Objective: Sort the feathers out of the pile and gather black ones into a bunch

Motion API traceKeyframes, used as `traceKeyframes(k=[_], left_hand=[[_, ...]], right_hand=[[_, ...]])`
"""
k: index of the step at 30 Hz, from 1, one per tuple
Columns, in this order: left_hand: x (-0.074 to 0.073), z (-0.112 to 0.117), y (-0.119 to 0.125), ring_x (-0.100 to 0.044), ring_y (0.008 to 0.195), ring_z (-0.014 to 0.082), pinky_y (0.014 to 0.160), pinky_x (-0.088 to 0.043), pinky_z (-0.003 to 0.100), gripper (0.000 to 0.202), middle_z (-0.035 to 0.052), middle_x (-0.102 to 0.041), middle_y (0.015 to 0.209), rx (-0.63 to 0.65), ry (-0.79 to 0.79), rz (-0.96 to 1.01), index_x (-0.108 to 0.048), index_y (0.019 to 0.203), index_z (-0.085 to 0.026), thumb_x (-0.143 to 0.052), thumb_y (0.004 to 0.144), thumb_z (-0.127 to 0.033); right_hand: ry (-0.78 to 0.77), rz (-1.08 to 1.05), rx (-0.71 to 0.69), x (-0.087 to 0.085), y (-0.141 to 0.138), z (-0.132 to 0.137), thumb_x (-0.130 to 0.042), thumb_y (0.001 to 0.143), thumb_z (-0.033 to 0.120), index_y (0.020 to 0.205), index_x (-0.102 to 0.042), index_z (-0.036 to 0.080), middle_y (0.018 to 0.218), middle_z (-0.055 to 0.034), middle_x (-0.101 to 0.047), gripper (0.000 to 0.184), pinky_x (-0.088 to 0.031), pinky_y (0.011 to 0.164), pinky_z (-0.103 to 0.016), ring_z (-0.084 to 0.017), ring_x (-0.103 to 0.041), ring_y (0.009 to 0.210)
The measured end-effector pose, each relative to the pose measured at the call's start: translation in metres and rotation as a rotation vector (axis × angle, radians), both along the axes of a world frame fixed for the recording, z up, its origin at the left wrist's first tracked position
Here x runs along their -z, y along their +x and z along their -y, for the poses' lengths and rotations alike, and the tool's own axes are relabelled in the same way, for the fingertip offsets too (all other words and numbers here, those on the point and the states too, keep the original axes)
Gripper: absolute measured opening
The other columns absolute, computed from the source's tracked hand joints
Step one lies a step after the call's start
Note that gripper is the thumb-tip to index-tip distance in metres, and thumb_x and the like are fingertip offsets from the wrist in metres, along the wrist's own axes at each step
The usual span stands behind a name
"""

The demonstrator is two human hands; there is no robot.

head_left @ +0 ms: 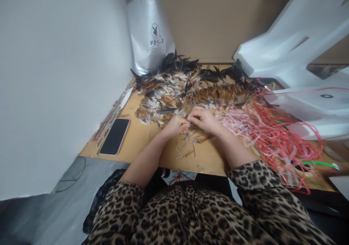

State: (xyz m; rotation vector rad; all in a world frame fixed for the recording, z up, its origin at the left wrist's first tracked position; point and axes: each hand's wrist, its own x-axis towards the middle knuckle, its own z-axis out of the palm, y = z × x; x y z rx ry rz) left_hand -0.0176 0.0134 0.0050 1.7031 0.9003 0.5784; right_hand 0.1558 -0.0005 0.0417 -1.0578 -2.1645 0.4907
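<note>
A big heap of brown, white and black feathers (pixel 191 88) covers the back of a wooden table (pixel 141 139). My left hand (pixel 176 125) and my right hand (pixel 203 119) meet at the near edge of the heap, fingers curled and pinched together on a small bunch of brown feathers (pixel 195 135). The two hands touch each other. What exactly lies between the fingertips is hard to make out beyond feathers.
A black phone (pixel 115 136) lies at the table's left, beside thin sticks (pixel 111 115) along the wall. Red and pink strips (pixel 269 132) are tangled at the right. A white bag (pixel 149 32) stands at the back; white foam pieces (pixel 300 55) are at the right.
</note>
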Motion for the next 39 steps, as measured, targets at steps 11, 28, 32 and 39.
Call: traceKeyframes(k=[11, 28, 32, 39], left_hand=[[-0.014, -0.002, 0.0, -0.054, 0.045, 0.0082, 0.047, -0.043, 0.02, 0.026, 0.0028, -0.06, 0.053, -0.18, -0.135, 0.293, -0.06, 0.063, -0.01, -0.062, 0.071, -0.035], [-0.007, 0.002, -0.002, -0.052, 0.041, 0.0074, 0.043, -0.041, 0.018, 0.017, 0.0014, -0.058, 0.05, 0.03, -0.037, 0.012, -0.061, 0.061, -0.01, -0.06, 0.072, -0.023], [-0.015, 0.004, 0.0, -0.054, 0.044, 0.0079, 0.045, -0.041, 0.018, 0.027, 0.0031, -0.06, 0.052, 0.036, -0.117, 0.144, -0.062, 0.065, -0.009, -0.061, 0.072, -0.035], [-0.013, -0.005, -0.001, -0.05, 0.042, 0.0057, 0.044, -0.038, 0.017, 0.032, 0.0011, -0.058, 0.05, -0.253, -0.21, 0.343, -0.06, 0.061, -0.01, -0.066, 0.065, -0.04]], right_hand=[[-0.437, -0.424, 0.094, 0.033, 0.011, -0.022, -0.062, 0.068, 0.042, 0.064, -0.06, 0.016, 0.06, 0.0004, -0.054, 0.027, -0.039, 0.057, -0.025, -0.011, -0.046, 0.056], [-0.054, 0.0, 0.033, 0.008, -0.001, -0.002, -0.053, 0.078, 0.03, 0.067, -0.062, 0.017, 0.069, -0.0038, -0.058, 0.02, -0.037, 0.069, -0.028, -0.014, -0.051, 0.07], [-0.414, -0.279, 0.021, 0.02, 0.015, -0.014, -0.058, 0.071, 0.038, 0.069, -0.062, 0.015, 0.065, -0.002, -0.059, 0.023, -0.039, 0.058, -0.025, -0.012, -0.05, 0.058], [-0.393, -0.403, 0.093, 0.032, 0.002, -0.017, -0.058, 0.072, 0.041, 0.068, -0.06, 0.014, 0.064, -0.0012, -0.058, 0.027, -0.039, 0.059, -0.024, -0.011, -0.048, 0.058]])
